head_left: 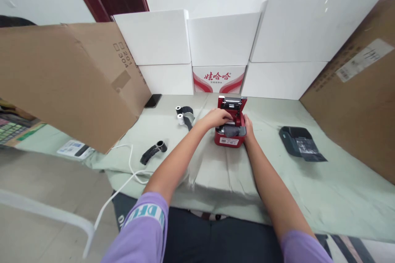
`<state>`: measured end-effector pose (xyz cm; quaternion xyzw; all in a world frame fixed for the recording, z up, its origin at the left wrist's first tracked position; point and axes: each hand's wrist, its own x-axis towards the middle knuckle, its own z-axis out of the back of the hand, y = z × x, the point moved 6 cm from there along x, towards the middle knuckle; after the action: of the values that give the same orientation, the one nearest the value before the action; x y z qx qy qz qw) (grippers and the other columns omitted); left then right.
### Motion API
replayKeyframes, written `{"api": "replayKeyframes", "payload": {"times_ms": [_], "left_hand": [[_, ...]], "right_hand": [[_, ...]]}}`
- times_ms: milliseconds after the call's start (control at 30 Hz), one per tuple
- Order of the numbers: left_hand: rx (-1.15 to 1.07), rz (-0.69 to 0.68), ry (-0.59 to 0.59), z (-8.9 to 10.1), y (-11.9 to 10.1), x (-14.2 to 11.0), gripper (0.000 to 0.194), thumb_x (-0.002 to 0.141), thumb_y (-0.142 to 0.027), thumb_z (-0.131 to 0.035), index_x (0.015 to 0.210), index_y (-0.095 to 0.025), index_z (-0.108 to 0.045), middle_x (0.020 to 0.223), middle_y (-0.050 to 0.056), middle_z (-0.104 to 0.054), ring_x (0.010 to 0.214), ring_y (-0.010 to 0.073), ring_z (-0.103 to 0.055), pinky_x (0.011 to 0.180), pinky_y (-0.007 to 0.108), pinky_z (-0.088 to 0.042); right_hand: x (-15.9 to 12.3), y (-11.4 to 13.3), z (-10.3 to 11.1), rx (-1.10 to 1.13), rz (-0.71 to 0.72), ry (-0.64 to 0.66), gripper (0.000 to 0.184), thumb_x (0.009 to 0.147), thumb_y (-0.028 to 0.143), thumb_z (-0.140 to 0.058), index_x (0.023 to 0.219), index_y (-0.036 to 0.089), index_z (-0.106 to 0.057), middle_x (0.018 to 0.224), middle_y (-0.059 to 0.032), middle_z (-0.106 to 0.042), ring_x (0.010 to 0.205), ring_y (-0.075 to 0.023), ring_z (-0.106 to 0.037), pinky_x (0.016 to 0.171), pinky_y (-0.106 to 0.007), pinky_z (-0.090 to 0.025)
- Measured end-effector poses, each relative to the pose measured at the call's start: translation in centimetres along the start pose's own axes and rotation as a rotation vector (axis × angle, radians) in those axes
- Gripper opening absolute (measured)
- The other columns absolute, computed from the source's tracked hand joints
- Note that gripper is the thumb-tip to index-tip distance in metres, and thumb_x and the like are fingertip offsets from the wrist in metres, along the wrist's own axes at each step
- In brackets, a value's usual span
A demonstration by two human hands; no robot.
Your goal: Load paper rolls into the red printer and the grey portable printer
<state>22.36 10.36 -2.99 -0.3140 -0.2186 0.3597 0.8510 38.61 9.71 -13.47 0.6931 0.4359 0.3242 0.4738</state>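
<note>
A small red printer (pixel 229 142) stands on the cloth-covered table in front of me, its lid (pixel 233 102) raised at the back. A black strip (pixel 235 131) hangs over its front edge, above a white label. My left hand (pixel 217 118) reaches into the printer from the left, fingers bent and close together over the inside. What the fingertips touch is hidden. Around the right side of the printer my right hand (pixel 248 127) is closed, with most of its fingers hidden behind the casing.
Left of the printer lie two white rolls with black strips (pixel 187 110) and a black roll (pixel 161 146). A dark rounded device (pixel 298 141) rests at right. A phone (pixel 153 100), white cable (pixel 132 168), white boxes (pixel 220 41) and cardboard panels (pixel 77 78) surround the table.
</note>
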Motion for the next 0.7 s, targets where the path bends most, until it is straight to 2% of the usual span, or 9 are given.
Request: {"api": "replayKeyframes", "payload": {"times_ms": [67, 167, 233, 300, 367, 467, 567, 600, 700], "left_hand": [[0.080, 0.078, 0.116, -0.8, -0.2, 2.1, 0.015, 0.062, -0.013, -0.073, 0.062, -0.027, -0.075, 0.077, 0.002, -0.078, 0.106, 0.0278, -0.070, 0.116, 0.038, -0.035], [0.126, 0.179, 0.120, -1.5, -0.5, 3.8, 0.022, 0.055, -0.009, -0.075, 0.044, -0.024, -0.062, 0.060, 0.005, -0.071, 0.108, 0.0329, -0.069, 0.120, 0.042, -0.030], [0.153, 0.183, 0.092, -1.5, -1.1, 3.7, 0.021, 0.055, -0.009, -0.076, 0.047, -0.023, -0.064, 0.066, 0.007, -0.073, 0.110, 0.0349, -0.068, 0.117, 0.042, -0.034], [0.186, 0.123, 0.061, -0.6, -1.9, 2.4, 0.015, 0.056, -0.009, -0.077, 0.061, -0.023, -0.073, 0.081, 0.007, -0.077, 0.109, 0.0341, -0.068, 0.111, 0.040, -0.041], [0.182, 0.040, -0.026, 1.2, -2.6, 0.0, 0.027, 0.064, -0.014, -0.076, 0.088, -0.026, -0.081, 0.098, 0.005, -0.078, 0.106, 0.0301, -0.069, 0.105, 0.036, -0.047], [0.035, 0.021, -0.331, 5.6, -1.4, -5.6, 0.050, 0.078, -0.021, -0.067, 0.127, -0.029, -0.071, 0.120, 0.003, -0.074, 0.105, 0.0230, -0.070, 0.101, 0.033, -0.051], [-0.052, 0.161, -0.603, 9.5, 2.7, -12.2, 0.049, 0.083, -0.021, -0.062, 0.132, -0.026, -0.066, 0.129, 0.005, -0.070, 0.110, 0.0217, -0.070, 0.098, 0.032, -0.054], [-0.052, 0.213, -0.650, 10.3, 4.3, -14.1, 0.048, 0.082, -0.020, -0.062, 0.130, -0.025, -0.066, 0.128, 0.006, -0.071, 0.109, 0.0218, -0.071, 0.097, 0.031, -0.055], [0.052, 0.386, -0.660, 11.5, 8.6, -18.1, 0.045, 0.078, -0.018, -0.065, 0.122, -0.022, -0.068, 0.118, 0.007, -0.075, 0.110, 0.0243, -0.071, 0.095, 0.032, -0.054]], "right_hand": [[-0.2, 0.3, 0.1, 0.015, 0.015, -0.043, 0.033, 0.081, 0.056, -0.061, 0.077, 0.023, -0.062, 0.076, -0.0004, -0.072, 0.086, -0.0211, -0.070, 0.085, -0.033, -0.057], [-0.3, 0.3, 0.2, -0.008, -0.003, -0.075, 0.034, 0.080, 0.056, -0.063, 0.074, 0.023, -0.061, 0.072, 0.0001, -0.071, 0.082, -0.0204, -0.069, 0.082, -0.033, -0.057], [-0.2, 0.4, 0.3, -0.041, 0.009, -0.076, 0.036, 0.079, 0.058, -0.062, 0.071, 0.023, -0.059, 0.070, 0.0002, -0.069, 0.081, -0.0203, -0.068, 0.081, -0.032, -0.056], [-0.1, 0.5, 0.3, -0.064, 0.030, -0.061, 0.038, 0.079, 0.060, -0.062, 0.072, 0.023, -0.060, 0.072, 0.0001, -0.069, 0.083, -0.0200, -0.068, 0.083, -0.032, -0.055], [-0.1, 0.4, 0.2, -0.053, 0.034, -0.025, 0.038, 0.079, 0.060, -0.061, 0.075, 0.022, -0.062, 0.075, -0.0004, -0.071, 0.084, -0.0198, -0.067, 0.085, -0.032, -0.054], [-0.2, 0.1, 0.2, -0.031, 0.006, -0.010, 0.038, 0.080, 0.060, -0.062, 0.075, 0.022, -0.062, 0.075, 0.0001, -0.070, 0.080, -0.0193, -0.065, 0.081, -0.033, -0.054], [-0.4, 0.2, 0.4, -0.044, 0.024, -0.052, 0.036, 0.082, 0.058, -0.063, 0.072, 0.023, -0.059, 0.071, 0.0019, -0.065, 0.075, -0.0174, -0.060, 0.076, -0.030, -0.052], [-0.5, 0.3, 0.4, -0.046, 0.035, -0.061, 0.036, 0.082, 0.056, -0.063, 0.072, 0.023, -0.059, 0.070, 0.0023, -0.064, 0.074, -0.0166, -0.059, 0.075, -0.030, -0.051], [-0.6, 0.5, 0.4, -0.042, 0.041, -0.064, 0.036, 0.083, 0.056, -0.063, 0.072, 0.022, -0.058, 0.070, 0.0030, -0.062, 0.073, -0.0155, -0.058, 0.073, -0.028, -0.051]]}}
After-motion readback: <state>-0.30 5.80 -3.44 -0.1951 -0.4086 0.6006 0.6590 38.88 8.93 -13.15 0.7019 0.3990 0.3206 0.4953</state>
